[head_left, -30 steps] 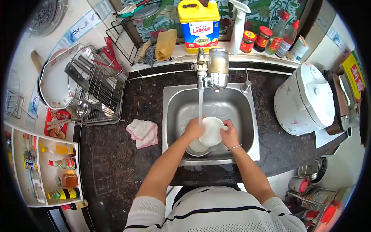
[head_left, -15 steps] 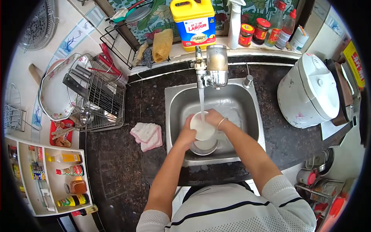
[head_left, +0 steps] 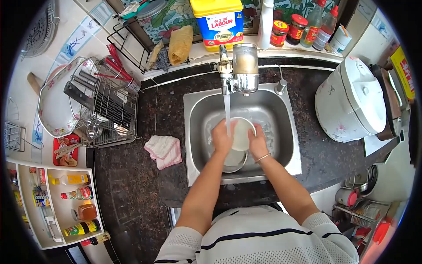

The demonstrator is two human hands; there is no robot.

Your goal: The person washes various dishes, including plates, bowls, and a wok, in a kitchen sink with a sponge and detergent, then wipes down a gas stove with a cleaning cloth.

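Over the sink point(head_left: 281, 145), a white bowl point(head_left: 241, 136) is held between both hands, its round opening facing up toward me. My left hand point(head_left: 221, 135) is closed on its left side, with water from the tap point(head_left: 225, 75) running down onto the fingers. On the right side, my right hand point(head_left: 258, 143) grips the rim, thumb at the edge and the other fingers partly hidden. Below the white bowl, a metal bowl point(head_left: 236, 166) rests in the sink, partly covered by the hands and the white bowl.
A folded white cloth point(head_left: 163, 151) lies left of the sink. Further left stands a wire rack point(head_left: 115, 108) with knives and chopsticks. A white rice cooker point(head_left: 347, 105) occupies the right counter. Along the sill are a yellow-topped jug point(head_left: 218, 26) and several bottles and jars.
Both hands and the white bowl have shifted slightly right of the water stream. Water now falls by the left hand instead of into the bowl. The right hand has moved down along the rim.
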